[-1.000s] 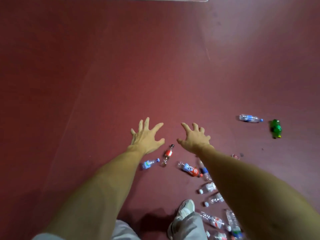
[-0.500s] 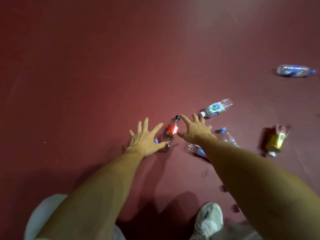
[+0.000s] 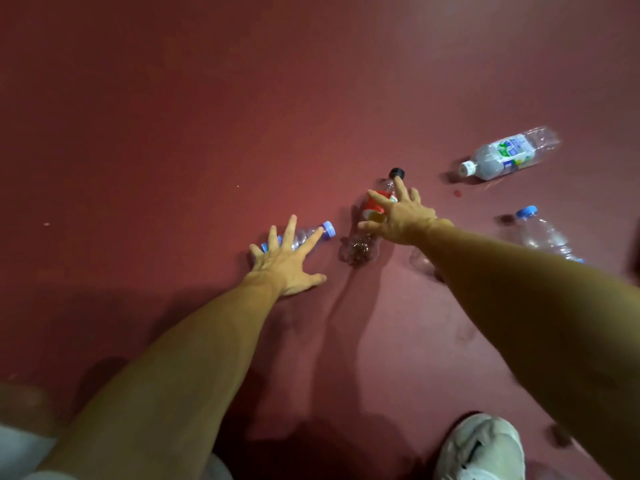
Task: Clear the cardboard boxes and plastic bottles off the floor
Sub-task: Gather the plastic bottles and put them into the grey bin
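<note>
Several empty plastic bottles lie on a dark red floor (image 3: pixel 173 133). My left hand (image 3: pixel 289 261) hovers with fingers spread over a small clear bottle with a blue cap (image 3: pixel 311 233). My right hand (image 3: pixel 398 214) is spread over a red-labelled bottle with a black cap (image 3: pixel 362 242), fingers apart, not closed on it. A clear bottle with a white cap and green-white label (image 3: pixel 505 154) lies to the far right. Another clear bottle with a blue cap (image 3: pixel 540 232) lies beside my right forearm. No cardboard box is in view.
My white shoe (image 3: pixel 481 448) stands at the bottom right. A further clear bottle (image 3: pixel 420 261) is partly hidden under my right forearm. A small red spot (image 3: pixel 458 193) lies near the white-capped bottle. Bare floor stretches to the left and back.
The view has dropped closer to the floor. Both hands have come down over the bottles: the left onto the blue-capped one, the right onto the red-labelled one.
</note>
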`<action>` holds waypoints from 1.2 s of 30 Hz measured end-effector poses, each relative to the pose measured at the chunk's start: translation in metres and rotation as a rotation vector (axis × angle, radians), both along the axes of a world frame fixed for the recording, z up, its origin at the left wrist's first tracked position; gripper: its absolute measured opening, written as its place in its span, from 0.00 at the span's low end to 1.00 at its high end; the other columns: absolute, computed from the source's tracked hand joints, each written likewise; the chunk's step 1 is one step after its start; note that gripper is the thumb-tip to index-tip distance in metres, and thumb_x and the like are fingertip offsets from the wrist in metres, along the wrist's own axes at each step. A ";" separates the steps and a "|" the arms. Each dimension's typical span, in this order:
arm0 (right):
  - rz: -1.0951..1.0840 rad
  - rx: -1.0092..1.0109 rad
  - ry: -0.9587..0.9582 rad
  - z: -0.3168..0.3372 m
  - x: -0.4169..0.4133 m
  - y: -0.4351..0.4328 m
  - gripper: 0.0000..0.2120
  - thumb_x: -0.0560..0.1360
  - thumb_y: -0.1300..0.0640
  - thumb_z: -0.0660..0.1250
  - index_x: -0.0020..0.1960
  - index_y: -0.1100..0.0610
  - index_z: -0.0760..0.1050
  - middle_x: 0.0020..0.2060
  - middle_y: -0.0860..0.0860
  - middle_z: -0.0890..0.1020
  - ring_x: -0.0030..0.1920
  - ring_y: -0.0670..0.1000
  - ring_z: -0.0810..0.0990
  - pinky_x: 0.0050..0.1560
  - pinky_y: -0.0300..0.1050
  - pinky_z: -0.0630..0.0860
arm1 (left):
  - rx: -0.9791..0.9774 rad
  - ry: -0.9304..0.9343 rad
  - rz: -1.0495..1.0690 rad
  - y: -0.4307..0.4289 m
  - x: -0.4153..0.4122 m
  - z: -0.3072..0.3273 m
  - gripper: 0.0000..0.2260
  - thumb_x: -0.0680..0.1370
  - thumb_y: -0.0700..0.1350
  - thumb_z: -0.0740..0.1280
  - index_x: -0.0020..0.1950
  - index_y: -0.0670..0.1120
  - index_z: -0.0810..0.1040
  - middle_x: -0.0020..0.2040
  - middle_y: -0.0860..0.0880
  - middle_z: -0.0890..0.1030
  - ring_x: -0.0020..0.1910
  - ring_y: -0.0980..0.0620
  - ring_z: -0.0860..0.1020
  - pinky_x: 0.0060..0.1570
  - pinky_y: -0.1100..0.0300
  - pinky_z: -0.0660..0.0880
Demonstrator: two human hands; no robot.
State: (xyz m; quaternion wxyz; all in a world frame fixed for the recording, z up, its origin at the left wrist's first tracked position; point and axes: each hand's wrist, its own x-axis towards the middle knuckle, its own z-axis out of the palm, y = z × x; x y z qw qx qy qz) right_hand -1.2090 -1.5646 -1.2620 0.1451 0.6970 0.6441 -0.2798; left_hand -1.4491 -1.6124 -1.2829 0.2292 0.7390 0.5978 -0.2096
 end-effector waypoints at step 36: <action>-0.372 -0.026 0.027 -0.003 0.078 -0.089 0.52 0.64 0.22 0.66 0.80 0.35 0.46 0.81 0.51 0.48 0.80 0.57 0.46 0.75 0.70 0.48 | -0.017 -0.067 0.023 -0.001 0.045 0.002 0.48 0.67 0.81 0.54 0.78 0.65 0.34 0.82 0.46 0.40 0.78 0.39 0.52 0.69 0.35 0.57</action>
